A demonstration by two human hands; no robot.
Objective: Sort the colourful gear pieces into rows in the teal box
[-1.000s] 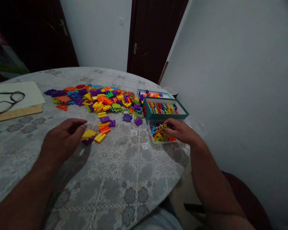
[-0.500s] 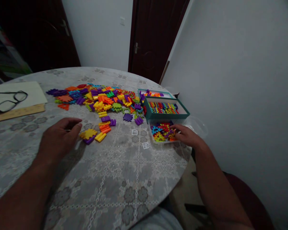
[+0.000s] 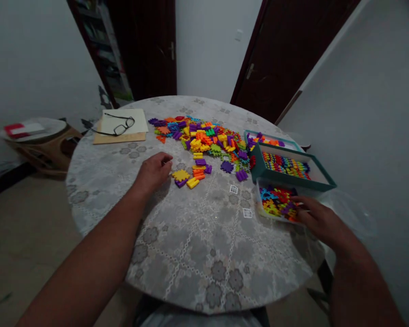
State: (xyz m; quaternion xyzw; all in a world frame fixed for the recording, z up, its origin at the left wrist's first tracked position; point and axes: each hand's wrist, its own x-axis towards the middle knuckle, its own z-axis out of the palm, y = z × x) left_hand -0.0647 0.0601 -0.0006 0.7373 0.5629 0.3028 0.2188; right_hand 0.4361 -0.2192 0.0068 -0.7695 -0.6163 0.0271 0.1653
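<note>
My left hand (image 3: 154,171) rests on the tablecloth with loosely bent fingers, thumb apart from them and nothing visible in it. Just right of it lie a yellow gear-shaped plastic piece (image 3: 181,175) and a purple piece (image 3: 181,183) partly under it. A short row of ridged blocks, yellow, purple and orange (image 3: 199,172), runs from there toward the big pile. On the right, my right hand (image 3: 315,215) reaches over the rim of a clear plastic box (image 3: 259,200). Its fingers are stretched among colorful interlocking pieces (image 3: 276,202); the fingertips are partly hidden.
A large pile of plastic building pieces (image 3: 204,136) spreads across the table's back. Behind the clear box stand a green box of beads (image 3: 259,170) and a shallow tray (image 3: 293,144). Eyeglasses (image 3: 120,129) lie on papers (image 3: 139,119) at the left. A stool (image 3: 47,150) stands beyond.
The view has turned left, so the table and everything on it appear farther right. My left hand stays by the yellow piece; my right hand stays in the clear box.
</note>
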